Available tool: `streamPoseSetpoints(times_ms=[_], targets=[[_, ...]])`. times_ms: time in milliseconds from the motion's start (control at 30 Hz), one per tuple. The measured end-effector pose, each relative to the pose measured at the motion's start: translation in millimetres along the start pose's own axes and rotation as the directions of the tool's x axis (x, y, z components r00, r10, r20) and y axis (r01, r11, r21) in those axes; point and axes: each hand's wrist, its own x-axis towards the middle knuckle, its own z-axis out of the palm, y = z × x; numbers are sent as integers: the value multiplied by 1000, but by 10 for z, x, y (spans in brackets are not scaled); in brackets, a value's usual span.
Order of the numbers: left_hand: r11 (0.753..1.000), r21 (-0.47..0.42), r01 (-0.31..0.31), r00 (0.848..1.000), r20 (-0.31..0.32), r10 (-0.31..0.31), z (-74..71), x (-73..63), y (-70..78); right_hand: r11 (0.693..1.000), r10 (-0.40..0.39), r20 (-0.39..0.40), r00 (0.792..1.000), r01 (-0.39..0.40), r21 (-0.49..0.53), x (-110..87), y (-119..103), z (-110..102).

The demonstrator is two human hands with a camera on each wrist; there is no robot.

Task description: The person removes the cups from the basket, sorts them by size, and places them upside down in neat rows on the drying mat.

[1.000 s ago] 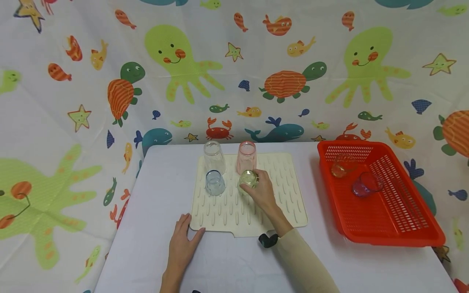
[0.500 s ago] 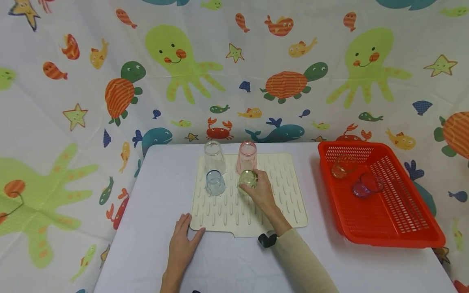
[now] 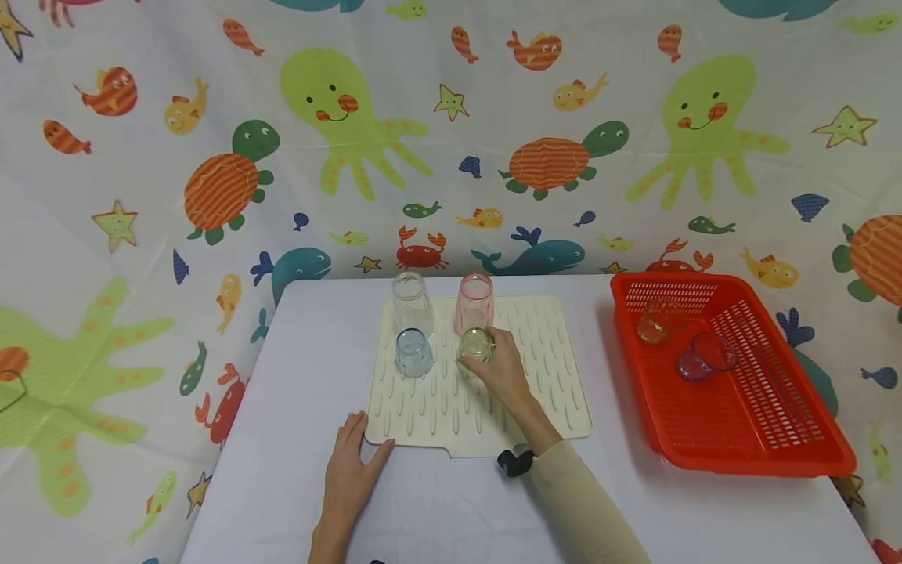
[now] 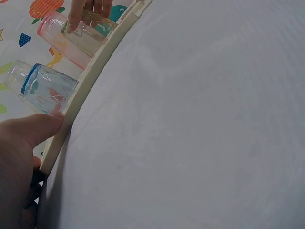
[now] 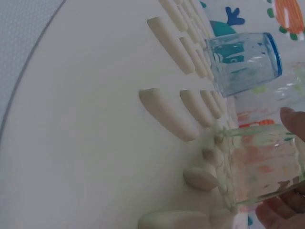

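Observation:
A cream ribbed drying mat (image 3: 423,411) lies on the white-covered table. My right hand (image 3: 509,376) grips a small pale green glass (image 3: 476,342), thumb on its near side and fingers round the far right. In the right wrist view the green glass (image 5: 262,167) stands with one end on or just at the mat's ridges; contact is hard to tell. A blue glass (image 3: 413,354) stands to its left, a pink glass (image 3: 474,307) behind it, and a clear glass (image 3: 412,301) behind the blue one. My left hand (image 3: 348,474) rests with spread fingers at the mat's front left corner, thumb touching the edge.
A red plastic basket (image 3: 637,411) stands on the right of the table. Inside it lie a purple glass (image 3: 696,365) and an amber-tinted glass (image 3: 655,325). Behind the table hangs a sea-animal print curtain (image 3: 451,141).
The green glass has tilted very slightly in my right hand, its top shifting a little left. The curtain at the left has shifted leftward. My left hand stays still.

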Motion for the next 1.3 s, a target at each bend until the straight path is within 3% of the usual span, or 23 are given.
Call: streamPoseSetpoints(times_ms=[400, 1067, 1300], targets=[[1000, -3, 19, 1000, 5, -19, 12, 4, -19, 1000, -5, 16, 1000, 6, -18, -32, -109, -110], [1000, -19, -25, 999, -41, 24, 37, 0, -37, 999, -50, -39, 998, 49, -25, -25, -328, -497], [1000, -19, -21, 999, -36, 20, 30, -5, -23, 994, -103, -61, 993, 100, -54, -11, -382, -643]])
